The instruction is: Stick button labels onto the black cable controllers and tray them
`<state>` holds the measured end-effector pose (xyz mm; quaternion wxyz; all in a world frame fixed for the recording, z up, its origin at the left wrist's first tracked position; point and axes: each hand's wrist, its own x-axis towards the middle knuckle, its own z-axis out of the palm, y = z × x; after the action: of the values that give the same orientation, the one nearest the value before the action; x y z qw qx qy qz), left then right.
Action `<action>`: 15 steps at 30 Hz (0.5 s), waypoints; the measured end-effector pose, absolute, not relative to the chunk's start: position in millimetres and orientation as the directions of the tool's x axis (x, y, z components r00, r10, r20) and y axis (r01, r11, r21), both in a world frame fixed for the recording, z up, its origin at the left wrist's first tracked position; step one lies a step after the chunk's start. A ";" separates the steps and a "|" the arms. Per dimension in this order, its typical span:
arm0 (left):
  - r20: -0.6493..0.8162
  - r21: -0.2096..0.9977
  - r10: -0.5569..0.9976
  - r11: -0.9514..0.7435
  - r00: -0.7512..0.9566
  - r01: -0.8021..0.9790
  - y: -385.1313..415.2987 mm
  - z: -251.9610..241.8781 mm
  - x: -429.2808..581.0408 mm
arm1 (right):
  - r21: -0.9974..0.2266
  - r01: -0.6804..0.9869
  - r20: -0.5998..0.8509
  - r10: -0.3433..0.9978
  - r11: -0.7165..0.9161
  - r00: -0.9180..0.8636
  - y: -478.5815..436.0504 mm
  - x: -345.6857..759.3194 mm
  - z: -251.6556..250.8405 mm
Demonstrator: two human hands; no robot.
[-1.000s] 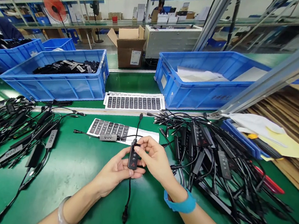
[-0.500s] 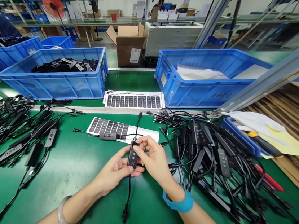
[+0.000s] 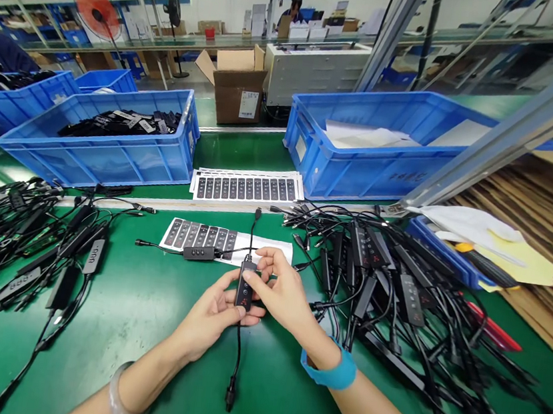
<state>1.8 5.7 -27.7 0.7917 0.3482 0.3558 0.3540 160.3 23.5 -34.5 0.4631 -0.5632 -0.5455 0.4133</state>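
Head view: left hand (image 3: pixel 207 314) and right hand (image 3: pixel 288 297) hold a slim black controller (image 3: pixel 245 293) bearing red marks.

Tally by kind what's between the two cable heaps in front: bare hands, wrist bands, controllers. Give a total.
Hands: 2 (left hand, right hand)
Wrist bands: 2 (grey band, blue band)
Controllers: 2 (held controller, loose controller)
Total: 6

Between left cable heap (image 3: pixel 20 280) and left hand (image 3: pixel 212 317), the bench (image 3: pixel 144 298) gives free passage; the right cable heap (image 3: pixel 411 301) blocks the right side; ahead, two blue bins (image 3: pixel 105 162) leave a gap.
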 end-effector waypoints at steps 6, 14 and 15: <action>-0.313 0.818 0.788 0.507 0.530 -0.271 10.0 -22.9 1.6 | -0.994 0.085 -0.083 0.978 -0.068 -0.191 20.4 156.3 -30.2; -0.346 0.864 0.798 0.477 0.493 -0.164 10.1 -26.6 5.0 | -0.995 0.102 -0.021 0.995 -0.011 -0.094 26.5 156.0 -33.2; -0.349 0.861 0.803 0.478 0.483 -0.173 10.1 -26.9 5.3 | -0.993 0.120 -0.014 0.996 -0.003 -0.085 26.6 156.6 -33.2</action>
<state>5.3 10.1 -26.9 0.7634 0.3985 0.3954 0.3194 156.6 26.6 -33.2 0.4449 -0.5093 -0.5482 0.4922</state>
